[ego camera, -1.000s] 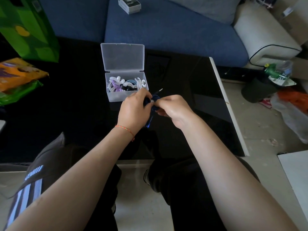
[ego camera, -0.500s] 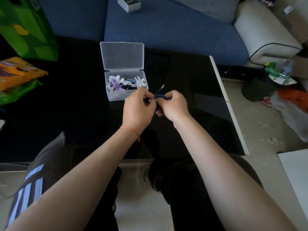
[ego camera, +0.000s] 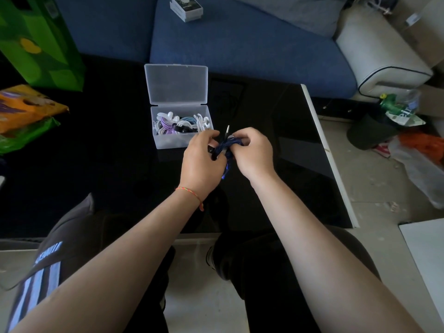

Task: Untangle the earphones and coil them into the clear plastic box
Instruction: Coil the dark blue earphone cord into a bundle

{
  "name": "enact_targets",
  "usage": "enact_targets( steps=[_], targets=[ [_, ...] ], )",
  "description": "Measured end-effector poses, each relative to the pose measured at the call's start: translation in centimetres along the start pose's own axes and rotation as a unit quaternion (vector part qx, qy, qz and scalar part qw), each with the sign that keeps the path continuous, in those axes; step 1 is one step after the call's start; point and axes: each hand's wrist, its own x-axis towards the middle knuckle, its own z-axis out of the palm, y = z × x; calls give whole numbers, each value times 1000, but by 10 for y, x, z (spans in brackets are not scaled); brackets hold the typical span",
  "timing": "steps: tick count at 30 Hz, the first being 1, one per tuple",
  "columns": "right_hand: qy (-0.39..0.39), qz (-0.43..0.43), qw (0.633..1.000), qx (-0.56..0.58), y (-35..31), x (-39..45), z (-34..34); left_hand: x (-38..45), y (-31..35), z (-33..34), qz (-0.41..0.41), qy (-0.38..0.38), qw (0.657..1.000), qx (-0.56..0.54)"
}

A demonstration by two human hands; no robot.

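A dark blue braided earphone cable (ego camera: 225, 146) is bunched between my two hands above the black table (ego camera: 96, 152). My left hand (ego camera: 200, 159) pinches its left side, and my right hand (ego camera: 254, 152) grips its right side with curled fingers. The metal jack plug (ego camera: 227, 130) sticks up from the bundle, and a short length of cable hangs down between my wrists. Just behind my left hand stands the clear plastic box (ego camera: 168, 141), lid open and upright, holding several coiled white, purple, light blue and black earphones.
A green bag (ego camera: 40, 42) and an orange snack packet (ego camera: 24, 109) lie at the table's left. Behind the table is a blue sofa (ego camera: 240, 44) with a small white box (ego camera: 186, 7) on it. Rubbish and a dark bin (ego camera: 370, 133) sit on the floor to the right.
Both hands have stayed close together by the box, working the blue cable; the bundle is now more gathered between them and the jack plug points up more steeply.
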Motion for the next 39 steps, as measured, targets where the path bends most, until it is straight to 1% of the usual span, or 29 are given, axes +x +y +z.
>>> enact_targets(
  steps=[3, 5, 7, 9, 12, 14, 18, 21, 25, 28, 32, 34, 39],
  targets=[
    [23, -30, 999, -31, 1, 0, 0, -1, 1, 2, -5, -2, 1000, 6],
    [23, -53, 997, -47, 0, 0, 0, 1, 1, 2, -10, -8, 1000, 15],
    [7, -80, 994, -78, 0, 1, -1, 4, -1, 0, -21, -35, 999, 16],
    [-26, -94, 988, -118, -2, 2, -3, 7, -4, -3, -36, -77, 996, 5],
    [-75, -98, 980, -158, -2, 3, -6, 8, -4, -9, -102, -139, 984, -56],
    [-92, -100, 976, -168, -1, 3, -6, 9, -3, -12, -134, -161, 974, -90],
    [-103, -86, 979, -157, -1, 6, -7, 12, -4, -15, -139, -175, 969, -110],
    [-114, -72, 979, -150, -1, 6, -9, 14, -3, -17, -147, -177, 968, -103],
    [-160, -72, 970, -170, -2, 7, -14, 14, -5, -18, -163, -198, 963, -83],
    [-183, -48, 967, -168, -5, 8, -18, 14, -7, -17, -159, -215, 961, -69],
    [-216, -4, 967, -137, -8, 8, -24, 14, -6, -18, -114, -221, 968, -31],
    [-237, 16, 964, -117, -10, 7, -28, 15, -6, -19, -110, -225, 968, -24],
    [-275, 8, 957, -87, -8, 10, -35, 18, -10, -22, -90, -239, 966, -26]
  ],
)
